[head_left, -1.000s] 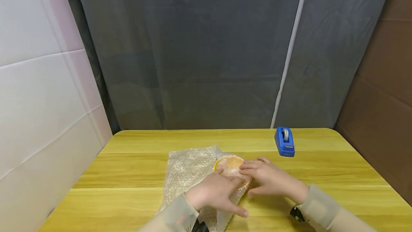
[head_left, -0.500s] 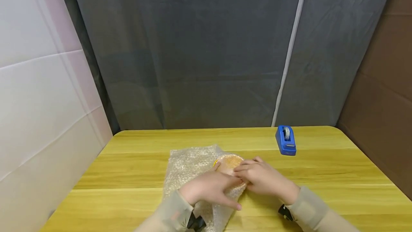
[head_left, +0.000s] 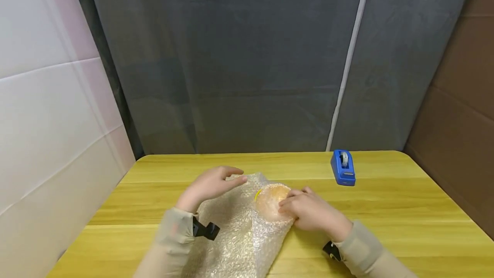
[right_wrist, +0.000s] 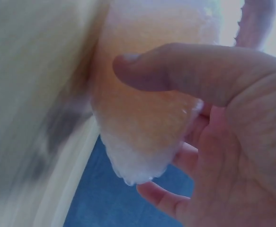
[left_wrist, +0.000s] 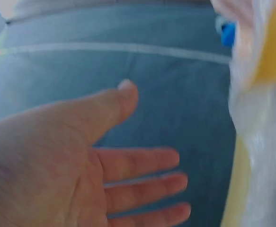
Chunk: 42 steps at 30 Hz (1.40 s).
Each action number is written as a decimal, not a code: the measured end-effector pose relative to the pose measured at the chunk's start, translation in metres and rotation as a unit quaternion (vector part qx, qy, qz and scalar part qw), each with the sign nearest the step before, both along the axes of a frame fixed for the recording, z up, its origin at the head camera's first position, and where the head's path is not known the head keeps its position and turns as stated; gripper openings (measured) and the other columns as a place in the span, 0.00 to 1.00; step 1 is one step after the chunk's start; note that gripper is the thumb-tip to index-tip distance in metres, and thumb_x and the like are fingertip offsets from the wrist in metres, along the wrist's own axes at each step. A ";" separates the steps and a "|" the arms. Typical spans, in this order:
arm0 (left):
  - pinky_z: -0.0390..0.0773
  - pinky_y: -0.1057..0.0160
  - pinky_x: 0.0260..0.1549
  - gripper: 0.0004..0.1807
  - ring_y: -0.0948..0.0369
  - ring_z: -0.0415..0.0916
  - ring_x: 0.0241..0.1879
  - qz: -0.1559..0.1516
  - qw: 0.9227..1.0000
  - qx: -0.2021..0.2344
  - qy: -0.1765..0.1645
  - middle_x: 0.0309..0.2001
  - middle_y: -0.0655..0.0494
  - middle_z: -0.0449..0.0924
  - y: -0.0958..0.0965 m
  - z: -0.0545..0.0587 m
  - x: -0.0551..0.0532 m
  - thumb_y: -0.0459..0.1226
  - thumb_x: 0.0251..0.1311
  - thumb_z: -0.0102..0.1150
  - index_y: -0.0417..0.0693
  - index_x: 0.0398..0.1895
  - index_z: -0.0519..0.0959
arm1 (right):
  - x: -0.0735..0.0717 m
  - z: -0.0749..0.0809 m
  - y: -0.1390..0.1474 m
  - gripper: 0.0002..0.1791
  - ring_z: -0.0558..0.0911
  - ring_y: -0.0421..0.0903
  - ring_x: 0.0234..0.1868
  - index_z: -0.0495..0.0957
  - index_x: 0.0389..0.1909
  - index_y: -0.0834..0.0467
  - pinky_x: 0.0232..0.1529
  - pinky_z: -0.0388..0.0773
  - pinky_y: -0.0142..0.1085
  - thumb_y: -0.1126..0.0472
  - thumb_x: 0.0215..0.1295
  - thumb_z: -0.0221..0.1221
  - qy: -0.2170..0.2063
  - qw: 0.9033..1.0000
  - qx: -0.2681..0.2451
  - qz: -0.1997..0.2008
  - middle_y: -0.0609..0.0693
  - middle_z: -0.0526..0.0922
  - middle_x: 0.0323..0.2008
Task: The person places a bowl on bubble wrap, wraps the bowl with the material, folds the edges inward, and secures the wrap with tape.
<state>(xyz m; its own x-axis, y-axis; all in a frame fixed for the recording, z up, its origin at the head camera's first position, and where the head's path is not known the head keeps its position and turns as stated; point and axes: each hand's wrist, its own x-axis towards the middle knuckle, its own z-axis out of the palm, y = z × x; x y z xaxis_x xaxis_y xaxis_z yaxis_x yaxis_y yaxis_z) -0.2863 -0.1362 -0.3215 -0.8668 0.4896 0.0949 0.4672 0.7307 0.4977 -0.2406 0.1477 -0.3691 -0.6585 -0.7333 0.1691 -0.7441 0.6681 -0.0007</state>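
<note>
A sheet of bubble wrap (head_left: 231, 243) lies on the table, its right part folded over a round orange item (head_left: 270, 205) with a yellow edge on its left. Wrap covers most of that item, so its kind cannot be told. My right hand (head_left: 310, 212) grips the wrapped item from the right; the right wrist view has the thumb across the wrap (right_wrist: 142, 109) and the fingers around the far side. My left hand (head_left: 210, 185) hovers over the left part of the sheet. In the left wrist view its fingers are extended and apart, holding nothing.
A blue tape dispenser (head_left: 342, 168) with a roll in it stands at the back right of the wooden table (head_left: 154, 209). A dark grey curtain (head_left: 247, 63) hangs behind, a white panel rises on the left, a brown one on the right.
My left hand has come off the wrapped item and moved left and away from me, over the sheet. The right hand has closed in on the item's right side and holds it.
</note>
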 end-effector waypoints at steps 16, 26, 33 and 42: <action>0.56 0.39 0.64 0.43 0.35 0.54 0.67 0.144 0.983 -0.006 -0.115 0.69 0.31 0.58 -0.043 -0.033 -0.035 0.58 0.69 0.41 0.28 0.70 0.57 | 0.006 -0.007 0.007 0.29 0.76 0.46 0.52 0.86 0.46 0.50 0.45 0.72 0.50 0.78 0.43 0.58 0.006 1.000 -0.002 0.003 0.42 0.84 0.49; 0.60 0.41 0.63 0.45 0.37 0.59 0.66 0.113 0.985 0.054 -0.121 0.68 0.32 0.59 -0.031 -0.039 -0.039 0.54 0.66 0.51 0.34 0.74 0.51 | 0.008 -0.005 0.008 0.28 0.76 0.46 0.52 0.85 0.46 0.50 0.46 0.73 0.50 0.79 0.46 0.58 0.001 1.000 -0.008 0.001 0.43 0.83 0.50; 0.75 0.50 0.51 0.40 0.47 0.75 0.52 0.079 0.983 0.129 -0.107 0.53 0.35 0.77 -0.023 -0.037 -0.039 0.37 0.57 0.63 0.30 0.70 0.59 | 0.009 -0.004 0.007 0.28 0.76 0.46 0.53 0.85 0.46 0.51 0.47 0.73 0.52 0.79 0.48 0.58 -0.011 1.000 -0.012 -0.002 0.43 0.83 0.50; 0.76 0.51 0.50 0.21 0.53 0.78 0.48 0.013 0.977 0.189 -0.093 0.50 0.42 0.81 -0.008 -0.017 -0.028 0.35 0.66 0.54 0.33 0.60 0.74 | 0.009 -0.003 0.006 0.26 0.75 0.47 0.54 0.85 0.47 0.52 0.50 0.72 0.55 0.78 0.50 0.57 -0.020 1.000 -0.015 -0.012 0.44 0.83 0.51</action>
